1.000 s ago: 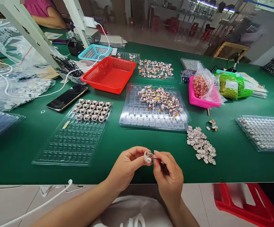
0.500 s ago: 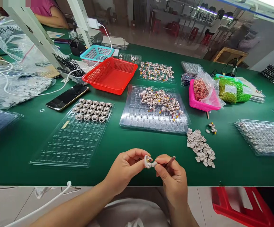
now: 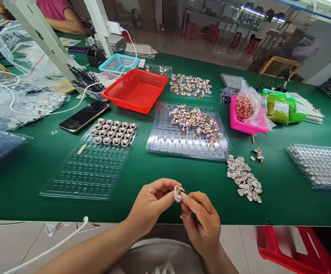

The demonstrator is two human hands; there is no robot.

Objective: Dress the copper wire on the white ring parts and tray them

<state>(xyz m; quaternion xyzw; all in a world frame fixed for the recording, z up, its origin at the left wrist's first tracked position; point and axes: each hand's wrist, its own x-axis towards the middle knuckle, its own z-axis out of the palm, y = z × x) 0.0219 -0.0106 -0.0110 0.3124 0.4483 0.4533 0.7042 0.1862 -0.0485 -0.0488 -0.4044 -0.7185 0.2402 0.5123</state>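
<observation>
Between thumb and fingertips, my left hand (image 3: pixel 151 205) pinches a small white earbud shell (image 3: pixel 178 194) with dark and yellow bits showing inside its opening. My right hand (image 3: pixel 202 219) is closed, its thumb and forefinger pressed against the right side of that shell. A slim tool (image 3: pixel 186 215) is tucked in the right fingers, its glossy end poking out below them; its kind is unclear. Right of my hands lies a pile of small white covers (image 3: pixel 243 177). Ahead, a stack of clear trays (image 3: pixel 182 146) carries loose white earbud shells (image 3: pixel 195 120) with coloured bits.
At left, a clear tray (image 3: pixel 76 179) holds rows of shells, beside a phone (image 3: pixel 83 116). Behind stand red (image 3: pixel 135 91) and blue baskets (image 3: pixel 119 62). A pink basket (image 3: pixel 248 123) and green bags (image 3: pixel 287 108) are at right. A co-worker's arm (image 3: pixel 65 23) shows at far left.
My right hand has moved left and turned, its fingertips now against the earbud shell. The white cover it pinched is no longer distinct, and the tool now points downward.
</observation>
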